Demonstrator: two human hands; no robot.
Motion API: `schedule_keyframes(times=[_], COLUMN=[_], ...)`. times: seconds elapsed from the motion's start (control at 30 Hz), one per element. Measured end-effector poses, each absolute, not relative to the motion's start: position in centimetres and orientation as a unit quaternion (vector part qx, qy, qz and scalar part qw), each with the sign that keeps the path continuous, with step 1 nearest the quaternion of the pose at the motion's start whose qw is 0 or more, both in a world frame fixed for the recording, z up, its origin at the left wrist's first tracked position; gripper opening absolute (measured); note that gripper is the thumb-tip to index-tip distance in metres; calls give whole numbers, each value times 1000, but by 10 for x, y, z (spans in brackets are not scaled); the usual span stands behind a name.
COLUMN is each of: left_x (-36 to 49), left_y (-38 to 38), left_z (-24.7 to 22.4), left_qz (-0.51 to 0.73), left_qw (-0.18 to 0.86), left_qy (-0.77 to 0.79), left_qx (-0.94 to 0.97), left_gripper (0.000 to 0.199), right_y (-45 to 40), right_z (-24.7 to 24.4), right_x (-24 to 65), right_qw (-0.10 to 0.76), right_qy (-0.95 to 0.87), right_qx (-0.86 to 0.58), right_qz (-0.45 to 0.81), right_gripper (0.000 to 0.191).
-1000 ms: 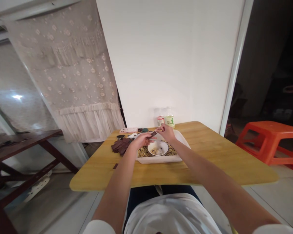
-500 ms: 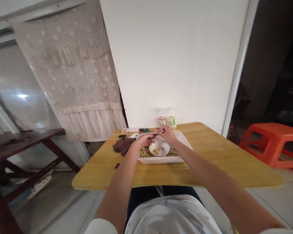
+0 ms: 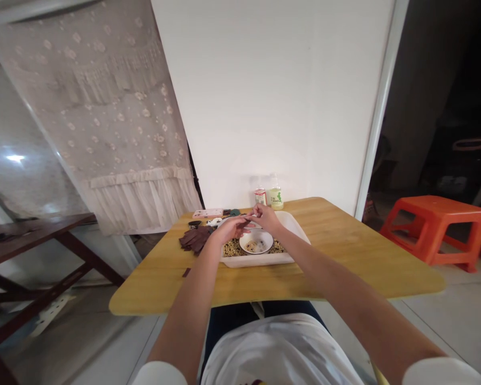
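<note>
Above the far part of a white tray (image 3: 304, 233), my two hands meet at the fingertips. My left hand (image 3: 231, 230) is partly curled, palm inward, and seems to hold a small dark brown piece at its fingertips. My right hand (image 3: 265, 217) pinches at the same spot; anything tiny between its fingers is too small to name. Below them a white dark-rimmed bowl (image 3: 256, 242) rests in the tray, with small pale bits inside. Small gold and dark bits (image 3: 233, 247) cover the tray around the bowl. A pile of flat dark brown pieces (image 3: 195, 239) lies left of the tray.
One loose brown piece (image 3: 186, 272) lies on the yellow wooden table (image 3: 152, 283). A pink phone-like case (image 3: 208, 213), a small dark round container (image 3: 194, 224) and two bottles (image 3: 276, 195) stand behind. An orange stool (image 3: 436, 224) is at right, a dark wooden bench (image 3: 36, 235) at left.
The whole view has shifted, so the table and tray appear slightly further left. My hands stay joined above the tray, with only small finger movement.
</note>
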State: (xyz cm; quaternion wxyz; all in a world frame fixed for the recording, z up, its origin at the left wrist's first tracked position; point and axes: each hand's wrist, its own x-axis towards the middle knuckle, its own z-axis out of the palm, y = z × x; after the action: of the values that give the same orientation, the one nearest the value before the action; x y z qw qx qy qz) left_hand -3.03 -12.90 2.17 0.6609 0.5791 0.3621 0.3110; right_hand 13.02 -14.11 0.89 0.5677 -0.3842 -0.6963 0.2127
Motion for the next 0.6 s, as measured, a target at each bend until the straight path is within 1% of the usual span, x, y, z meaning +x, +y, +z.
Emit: schedule_keyframes(times=[0.1, 0.33, 0.6], left_x=[-30, -31, -31], left_y=[-130, -129, -130], left_z=[22, 20, 22], left_qz=[304, 303, 307], left_qw=[666, 661, 664], left_qy=[366, 362, 369], left_qx=[574, 584, 573], left_gripper=[26, 28, 31], right_y=[-141, -140, -140], right_z=[8, 7, 6], right_x=[130, 128, 130], right_qw=[572, 578, 562], right_qy=[-701, -693, -710], right_qx=[-371, -356, -364], right_qz=[209, 243, 218], right_gripper=[25, 24, 22])
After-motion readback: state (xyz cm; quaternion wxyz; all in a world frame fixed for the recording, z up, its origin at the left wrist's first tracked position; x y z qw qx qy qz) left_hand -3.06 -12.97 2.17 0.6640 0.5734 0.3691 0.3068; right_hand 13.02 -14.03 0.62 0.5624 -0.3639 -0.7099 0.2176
